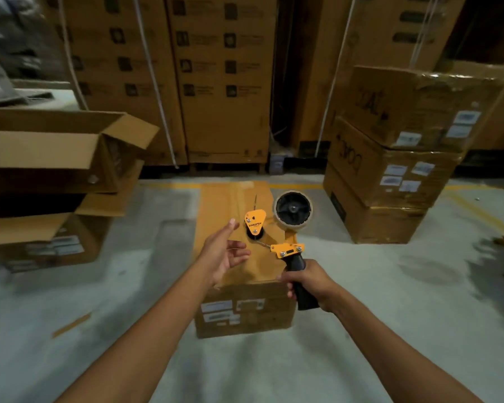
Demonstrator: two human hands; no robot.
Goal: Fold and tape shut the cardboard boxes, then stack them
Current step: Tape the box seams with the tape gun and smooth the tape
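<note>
Fingers [287,280] of my right hand [312,283] curl tight round the tape dispenser [285,225] handle, left hand [226,253] spread empty just beside it, closed box [245,309] below both; risk: loose tape end could stick to itself, seam left unsealed.

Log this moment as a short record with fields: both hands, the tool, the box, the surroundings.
right hand: grips the black handle of the tape dispenser, held above the box
left hand: open, beside the dispenser's front end, holding nothing
box: on the floor, top flaps folded down, labels on the near side
right side: stack of three closed boxes
left side: stacked boxes with open flaps
</note>
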